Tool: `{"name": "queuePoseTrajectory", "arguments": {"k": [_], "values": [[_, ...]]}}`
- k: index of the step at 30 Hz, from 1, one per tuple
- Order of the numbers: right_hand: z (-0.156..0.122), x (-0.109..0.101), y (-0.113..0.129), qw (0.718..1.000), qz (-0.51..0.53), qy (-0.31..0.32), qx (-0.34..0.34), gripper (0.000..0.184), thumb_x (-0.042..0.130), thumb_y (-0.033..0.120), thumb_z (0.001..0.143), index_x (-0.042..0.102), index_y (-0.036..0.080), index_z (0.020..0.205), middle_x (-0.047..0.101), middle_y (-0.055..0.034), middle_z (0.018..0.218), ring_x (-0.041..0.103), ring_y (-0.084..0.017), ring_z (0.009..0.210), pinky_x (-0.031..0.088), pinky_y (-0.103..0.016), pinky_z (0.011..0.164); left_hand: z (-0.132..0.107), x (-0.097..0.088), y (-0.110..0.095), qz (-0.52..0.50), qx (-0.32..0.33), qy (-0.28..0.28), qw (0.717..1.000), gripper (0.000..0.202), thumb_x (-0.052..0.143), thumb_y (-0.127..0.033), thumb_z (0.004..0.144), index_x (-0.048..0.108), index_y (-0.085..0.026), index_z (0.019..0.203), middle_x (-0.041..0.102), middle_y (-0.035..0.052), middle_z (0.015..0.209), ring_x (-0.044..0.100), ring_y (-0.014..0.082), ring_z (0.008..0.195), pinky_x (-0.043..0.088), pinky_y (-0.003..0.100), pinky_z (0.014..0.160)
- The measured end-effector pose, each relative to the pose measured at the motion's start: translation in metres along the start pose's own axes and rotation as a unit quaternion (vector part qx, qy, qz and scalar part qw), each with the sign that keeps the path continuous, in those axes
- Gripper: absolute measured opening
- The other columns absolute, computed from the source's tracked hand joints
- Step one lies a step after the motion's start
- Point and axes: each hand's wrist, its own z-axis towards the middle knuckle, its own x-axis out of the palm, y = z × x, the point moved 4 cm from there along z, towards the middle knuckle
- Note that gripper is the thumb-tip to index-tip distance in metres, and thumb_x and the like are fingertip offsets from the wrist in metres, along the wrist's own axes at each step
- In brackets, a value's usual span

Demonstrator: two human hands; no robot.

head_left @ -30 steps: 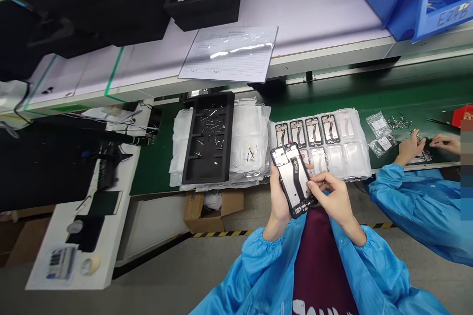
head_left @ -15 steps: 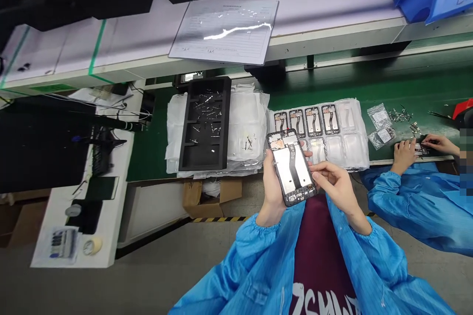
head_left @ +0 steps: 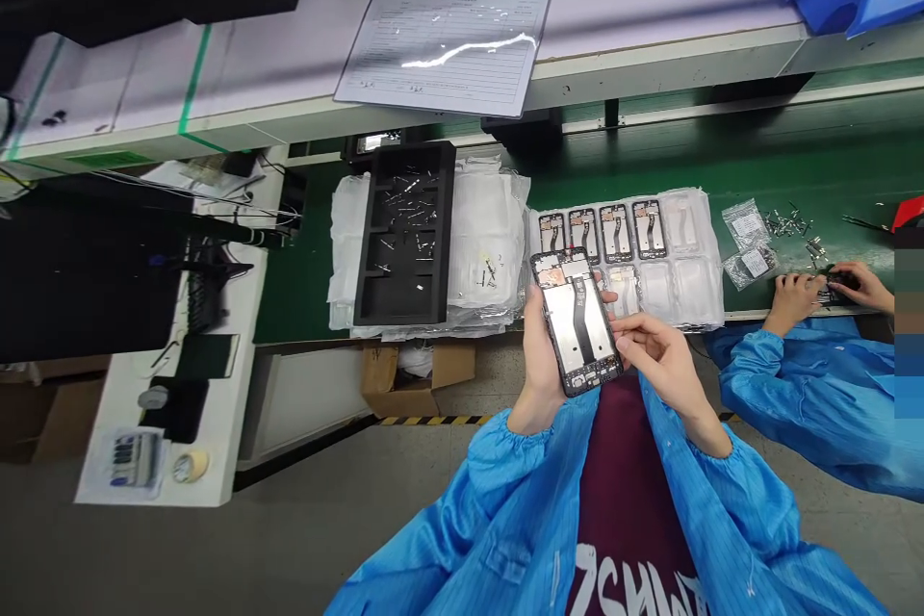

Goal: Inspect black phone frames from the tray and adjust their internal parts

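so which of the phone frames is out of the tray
The phone frame held in the left hand, with the right hand at its edge; the other four sit in the clear tray top row.

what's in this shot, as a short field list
left hand: holds phone frame from below, open side up
right hand: fingertips at frame's right edge
clear tray: on green belt, four frames in back row
black tray: left of it, small metal parts inside
co-worker: hands at far right on belt
paper: on shelf
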Motion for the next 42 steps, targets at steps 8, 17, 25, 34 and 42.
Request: {"name": "queuePoseTrajectory", "arguments": {"k": [8, 17, 25, 34, 42], "values": [[-0.002, -0.001, 0.001, 0.995, -0.095, -0.036, -0.023, 0.021, 0.076, 0.043, 0.102, 0.077, 0.022, 0.107, 0.072, -0.0041, 0.093, 0.067, -0.020, 0.079, 0.057, -0.030, 0.069, -0.002, -0.002, 0.003, 0.005, -0.021, -0.018, 1.000, 0.069, 0.050, -0.070, 0.103, 0.075, -0.010, 0.126, 0.082, 0.0150, 0.106, 0.080, 0.0293, 0.093, 0.065, 0.035, 0.079], [-0.007, 0.022, 0.035, 0.944, -0.225, -0.095, -0.220, 0.007, 0.069, 0.019, 0.105, 0.073, 0.022, 0.111, 0.067, -0.0025, 0.093, 0.061, -0.015, 0.071, 0.046, -0.027, 0.054, 0.000, -0.006, 0.011, 0.023, -0.020, -0.004, 1.000, 0.062, 0.066, -0.069, 0.094, 0.080, -0.012, 0.115, 0.082, 0.0134, 0.104, 0.079, 0.0294, 0.100, 0.063, 0.035, 0.086], [-0.006, 0.034, 0.040, 0.933, -0.238, -0.070, -0.259, 0.016, 0.068, 0.011, 0.106, 0.074, 0.020, 0.118, 0.068, -0.0028, 0.099, 0.057, -0.013, 0.067, 0.052, -0.029, 0.065, -0.001, -0.001, 0.012, -0.008, -0.026, 0.034, 0.999, 0.063, 0.054, -0.066, 0.101, 0.078, -0.011, 0.119, 0.081, 0.0159, 0.113, 0.078, 0.0325, 0.104, 0.063, 0.041, 0.091], [-0.007, 0.036, 0.043, 0.914, -0.265, -0.067, -0.300, 0.021, 0.067, 0.014, 0.109, 0.076, 0.021, 0.127, 0.068, -0.0042, 0.099, 0.052, -0.013, 0.061, 0.051, -0.030, 0.061, -0.006, 0.004, 0.015, -0.041, -0.060, 0.043, 0.996, 0.063, 0.054, -0.062, 0.103, 0.073, -0.010, 0.132, 0.081, 0.0161, 0.118, 0.078, 0.0343, 0.110, 0.063, 0.043, 0.097], [-0.009, 0.043, 0.050, 0.855, -0.362, -0.087, -0.361, 0.023, 0.065, 0.015, 0.112, 0.075, 0.019, 0.133, 0.070, -0.0057, 0.097, 0.068, -0.016, 0.076, 0.054, -0.028, 0.066, -0.010, 0.007, 0.018, -0.067, -0.079, 0.034, 0.994, 0.060, 0.054, -0.056, 0.105, 0.071, -0.009, 0.139, 0.081, 0.0156, 0.121, 0.076, 0.0334, 0.122, 0.058, 0.043, 0.111]]}}
